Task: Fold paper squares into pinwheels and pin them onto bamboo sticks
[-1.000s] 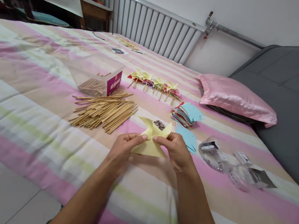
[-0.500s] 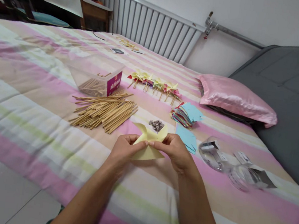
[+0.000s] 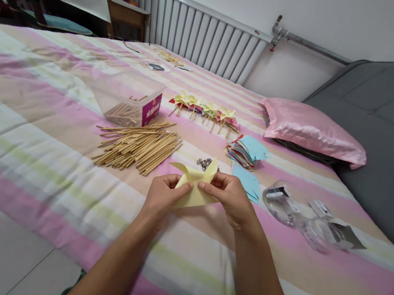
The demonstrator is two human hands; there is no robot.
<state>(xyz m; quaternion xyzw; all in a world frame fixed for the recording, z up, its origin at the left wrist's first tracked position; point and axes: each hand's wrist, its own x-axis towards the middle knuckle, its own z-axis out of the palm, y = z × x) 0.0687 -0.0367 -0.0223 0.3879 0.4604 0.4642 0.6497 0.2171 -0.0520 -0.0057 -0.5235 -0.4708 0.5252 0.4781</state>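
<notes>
Between my two hands is a yellow paper pinwheel, with two of its points curling up at the far side. My left hand pinches its left side, thumb on top. My right hand grips the right side, with the thumb near the paper's middle. Just beyond the paper lies a small heap of metal fasteners, partly hidden by a raised point. To the left is a pile of thin wooden sticks. Blue cut paper sheets lie to the right of my right hand.
A clear plastic box holding sticks stands behind the pile. Finished pinwheels lie in a row farther back. A stack of coloured paper, clear plastic containers and a pink pillow are on the right of the striped bed.
My thumbs have moved slightly apart at the paper's middle. The right-hand point of the pinwheel stands more upright and has shifted left, covering part of the metal heap.
</notes>
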